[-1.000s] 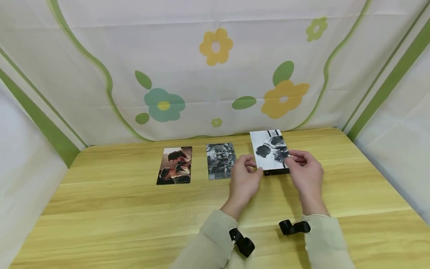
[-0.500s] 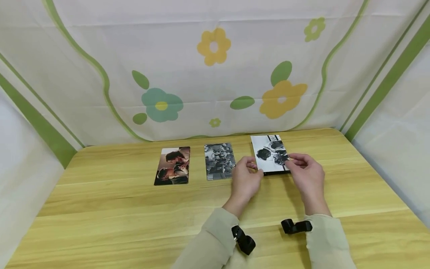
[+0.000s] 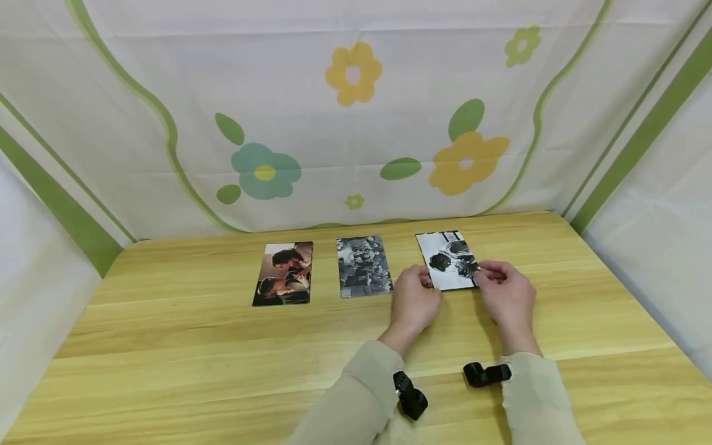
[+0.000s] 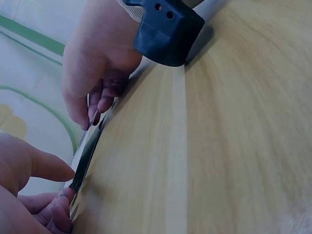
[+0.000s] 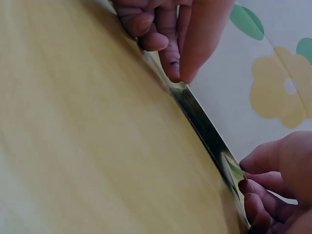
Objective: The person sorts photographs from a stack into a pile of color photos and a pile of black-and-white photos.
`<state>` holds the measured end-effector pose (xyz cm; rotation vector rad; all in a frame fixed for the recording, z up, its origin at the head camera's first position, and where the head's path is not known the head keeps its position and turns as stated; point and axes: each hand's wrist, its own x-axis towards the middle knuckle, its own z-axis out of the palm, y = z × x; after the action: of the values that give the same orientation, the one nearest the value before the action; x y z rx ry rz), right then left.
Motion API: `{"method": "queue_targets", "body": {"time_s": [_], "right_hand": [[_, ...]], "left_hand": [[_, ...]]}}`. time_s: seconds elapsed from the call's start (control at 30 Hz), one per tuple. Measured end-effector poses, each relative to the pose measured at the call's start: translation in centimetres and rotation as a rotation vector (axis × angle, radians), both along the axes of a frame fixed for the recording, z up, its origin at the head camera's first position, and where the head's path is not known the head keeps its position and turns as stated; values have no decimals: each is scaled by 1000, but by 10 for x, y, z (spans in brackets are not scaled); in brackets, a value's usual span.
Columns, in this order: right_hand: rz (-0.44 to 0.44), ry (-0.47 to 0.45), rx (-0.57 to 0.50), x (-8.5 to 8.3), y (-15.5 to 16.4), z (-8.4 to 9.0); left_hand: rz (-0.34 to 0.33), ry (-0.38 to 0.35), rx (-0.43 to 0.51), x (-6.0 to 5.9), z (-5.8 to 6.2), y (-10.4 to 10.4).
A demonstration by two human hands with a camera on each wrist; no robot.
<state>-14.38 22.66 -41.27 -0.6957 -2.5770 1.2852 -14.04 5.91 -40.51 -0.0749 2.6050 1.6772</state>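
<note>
A black-and-white photo card (image 3: 447, 266), showing dark-haired heads on a white ground, lies at the right of the row, low over the table. My left hand (image 3: 414, 301) pinches its near left corner between thumb and fingers. At the right edge my right hand (image 3: 507, 300) pinches it too, thumb on top. Seen nearly edge-on in the left wrist view, the card's dark side (image 4: 87, 153) runs between both hands. The right wrist view shows that dark strip (image 5: 202, 126) close above the wood, with fingertips at both ends.
To the left lie a grey crowd photo card (image 3: 364, 266) and a brown-toned photo card (image 3: 283, 273), flat on the wooden table (image 3: 222, 371). A flowered white cloth (image 3: 311, 123) rises behind the table's far edge. Black wrist cameras (image 3: 486, 374) stick out from the sleeves.
Both hands have lowered the black-and-white photo card and drawn it slightly nearer; its dark front edge no longer shows in the head view. The other two cards stay in place on the table.
</note>
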Motion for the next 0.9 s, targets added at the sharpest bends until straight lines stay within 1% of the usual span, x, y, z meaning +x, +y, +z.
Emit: {"method": "queue_targets", "body": {"time_s": [0.17, 0.33, 0.47, 0.67, 0.9], "right_hand": [[0, 3, 28, -1, -2, -2], [-3, 5, 4, -2, -2, -2], [0, -7, -22, -2, -2, -3], [-3, -13, -22, -2, -3, -2], [-39, -14, -75, 1, -3, 1]], "left_hand": [[-13, 31, -63, 1, -1, 0], [-22, 38, -77, 2, -1, -1], [-34, 43, -69, 2, -1, -2], [-38, 49, -52, 3, -2, -2], [-42, 51, 10, 6, -4, -6]]}}
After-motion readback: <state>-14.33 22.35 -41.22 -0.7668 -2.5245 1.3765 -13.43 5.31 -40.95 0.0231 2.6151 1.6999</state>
